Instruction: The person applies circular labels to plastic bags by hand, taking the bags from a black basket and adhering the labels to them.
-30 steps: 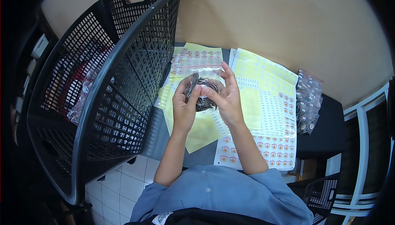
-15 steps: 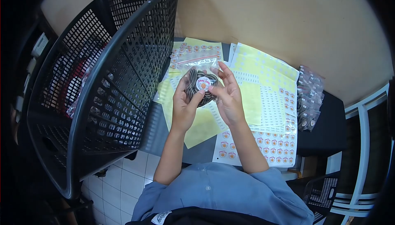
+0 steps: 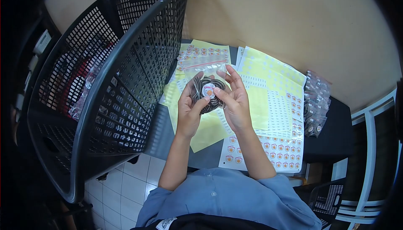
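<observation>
pale wall (image 3: 273, 20) rises behind a dark grey table (image 3: 161, 135), which carries overlapping yellow sheets (image 3: 197, 139) and white sheets of printed labels (image 3: 285, 158). from the head view, the only one, a clear zip bag (image 3: 205, 81) sits directly between the two hands, raised in front of the body over the sheets. its long axis looks to run away from the wearer, with the red-lined strip (image 3: 205, 64) across the far end and the filled end towards the wearer; the strip tips slightly, its right end a little farther off. inside are dark, pale-striped coils (image 3: 196, 93), and a round label (image 3: 208, 88) shows on the face turned up to the camera. neither hand is clearly nearer, since both touch the bag. the left hand (image 3: 189, 118) holds the near left side in a narrow grip, fingers behind, thumb tip by the label's lower edge. the right hand (image 3: 238, 112) has its thumb against the label's right side, the upper fingers raised and loosely spread beside the bag's right edge; how far the others reach behind it, i cannot tell. a tall black basket (image 3: 89, 104) stands to the left, and a pile of small filled bags (image 3: 317, 104) lies well to the right.
</observation>
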Action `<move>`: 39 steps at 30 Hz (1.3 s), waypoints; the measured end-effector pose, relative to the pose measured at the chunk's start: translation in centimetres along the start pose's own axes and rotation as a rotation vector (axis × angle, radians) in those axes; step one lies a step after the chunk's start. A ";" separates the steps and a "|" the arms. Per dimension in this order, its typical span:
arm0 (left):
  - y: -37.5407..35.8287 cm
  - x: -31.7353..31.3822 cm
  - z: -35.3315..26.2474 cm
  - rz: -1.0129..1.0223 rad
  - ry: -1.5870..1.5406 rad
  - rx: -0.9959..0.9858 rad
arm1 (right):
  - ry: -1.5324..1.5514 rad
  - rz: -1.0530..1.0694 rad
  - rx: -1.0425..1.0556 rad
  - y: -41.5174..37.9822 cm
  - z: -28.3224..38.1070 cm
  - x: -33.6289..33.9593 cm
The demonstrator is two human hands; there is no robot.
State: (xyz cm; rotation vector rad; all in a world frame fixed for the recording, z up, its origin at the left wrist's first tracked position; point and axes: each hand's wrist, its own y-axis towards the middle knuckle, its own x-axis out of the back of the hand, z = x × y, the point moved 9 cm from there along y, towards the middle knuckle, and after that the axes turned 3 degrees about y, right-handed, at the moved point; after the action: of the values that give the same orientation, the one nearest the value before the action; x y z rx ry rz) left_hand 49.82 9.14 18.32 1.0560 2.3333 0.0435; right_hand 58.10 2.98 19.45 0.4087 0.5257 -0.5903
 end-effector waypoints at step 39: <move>6.5 9.2 10.1 -0.103 -0.250 0.239 | -1.366 -0.012 -0.003 -3.5 -7.7 5.8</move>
State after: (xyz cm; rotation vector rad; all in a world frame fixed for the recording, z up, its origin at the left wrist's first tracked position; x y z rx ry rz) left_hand 54.57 18.01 7.08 0.9876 2.1966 -0.3936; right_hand 57.35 1.82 9.28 -0.0623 -0.7789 -0.7367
